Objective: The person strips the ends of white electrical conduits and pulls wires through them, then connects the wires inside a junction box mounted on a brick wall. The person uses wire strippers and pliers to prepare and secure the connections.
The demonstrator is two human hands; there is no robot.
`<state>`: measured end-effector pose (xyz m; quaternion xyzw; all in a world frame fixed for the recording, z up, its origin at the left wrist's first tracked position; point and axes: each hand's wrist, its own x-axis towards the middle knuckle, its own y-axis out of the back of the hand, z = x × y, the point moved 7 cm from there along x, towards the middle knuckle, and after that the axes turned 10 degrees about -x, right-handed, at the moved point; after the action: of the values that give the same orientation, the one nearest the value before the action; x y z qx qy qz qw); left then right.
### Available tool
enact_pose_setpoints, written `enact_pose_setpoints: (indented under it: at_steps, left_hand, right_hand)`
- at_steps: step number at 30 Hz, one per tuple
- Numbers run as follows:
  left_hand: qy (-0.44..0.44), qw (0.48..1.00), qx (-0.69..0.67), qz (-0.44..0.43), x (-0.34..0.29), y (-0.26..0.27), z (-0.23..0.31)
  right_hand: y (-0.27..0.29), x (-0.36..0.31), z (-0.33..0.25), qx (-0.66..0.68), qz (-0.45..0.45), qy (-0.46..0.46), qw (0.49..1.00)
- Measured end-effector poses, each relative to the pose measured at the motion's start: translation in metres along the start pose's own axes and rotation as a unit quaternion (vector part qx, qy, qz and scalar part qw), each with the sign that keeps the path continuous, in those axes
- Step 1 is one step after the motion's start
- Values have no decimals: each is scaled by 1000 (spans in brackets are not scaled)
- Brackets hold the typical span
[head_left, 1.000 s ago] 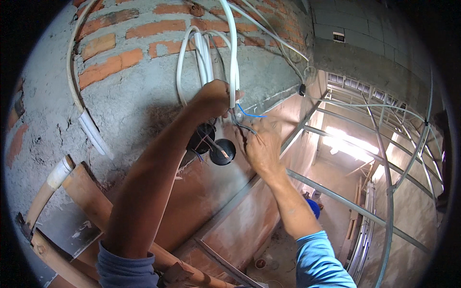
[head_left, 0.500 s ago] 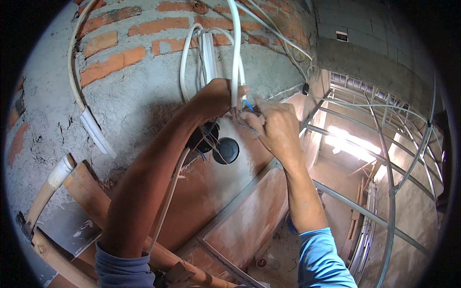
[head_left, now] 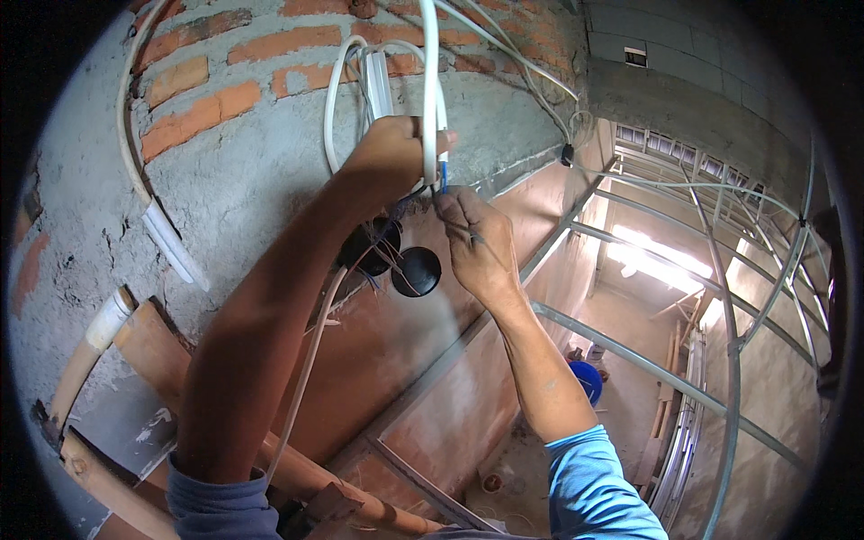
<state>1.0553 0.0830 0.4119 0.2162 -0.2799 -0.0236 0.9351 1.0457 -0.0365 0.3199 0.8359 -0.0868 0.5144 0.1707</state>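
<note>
White cable (head_left: 430, 90) is seen at 12 o'clock, run down from the top edge to a cut lower end at the hands. It is gripped near that end by the left hand (head_left: 398, 155), fingers clamped round it, the far ones partly hidden. Thin wires (head_left: 436, 192) below the cut end are pinched by the right hand (head_left: 477, 241), thumb and forefinger together; the other fingers are curled, but exact contact cannot be told. Right hand is placed between 4 and 5 o'clock from the left. A blue wire (head_left: 444, 173) is exposed just above the right fingertips.

At 8 o'clock from the pinch, a round black wall box (head_left: 364, 256) is set in the wall, loose wire ends poking out. A second round box (head_left: 416, 272) is seen just beside it, at its 4 o'clock. A pale cable (head_left: 310, 360) is hung from near the first box toward 7 o'clock.

White trunking (head_left: 379, 85) is fixed between 11 and 12 o'clock, over brickwork (head_left: 202, 117) and grey render. Cut conduit (head_left: 174, 247) is seen at 9 o'clock, a blue container (head_left: 587, 382) at 4, well apart from the hands.
</note>
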Motion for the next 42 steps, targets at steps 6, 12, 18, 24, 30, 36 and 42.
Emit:
enact_pose_setpoints:
  at_steps: [6, 12, 18, 24, 30, 36, 42]
  left_hand:
    - [-11, 983, -181, -1, -28, 24, 11]
    - [62, 995, -64, -34, -37, 61, 13]
    - [101, 993, -66, -13, -47, 77, -6]
    - [122, 992, -29, 24, -61, 101, -14]
    - [67, 995, -58, -43, -54, 87, -20]
    - [71, 996, -35, -45, -60, 88, -24]
    - [132, 985, -101, -54, -66, 71, -49]
  right_hand:
    - [-35, -7, 9, 434, -306, -161, 832]
    - [-45, 47, 26, 326, -190, -154, 913]
    - [-108, 59, 20, 475, -231, -147, 836]
    - [-73, 74, 93, 158, -86, -127, 975]
    - [-62, 87, 131, -114, 32, -67, 991]
    - [-94, 67, 124, -77, 74, -63, 992]
    - [-64, 38, 60, -51, 213, 56, 974]
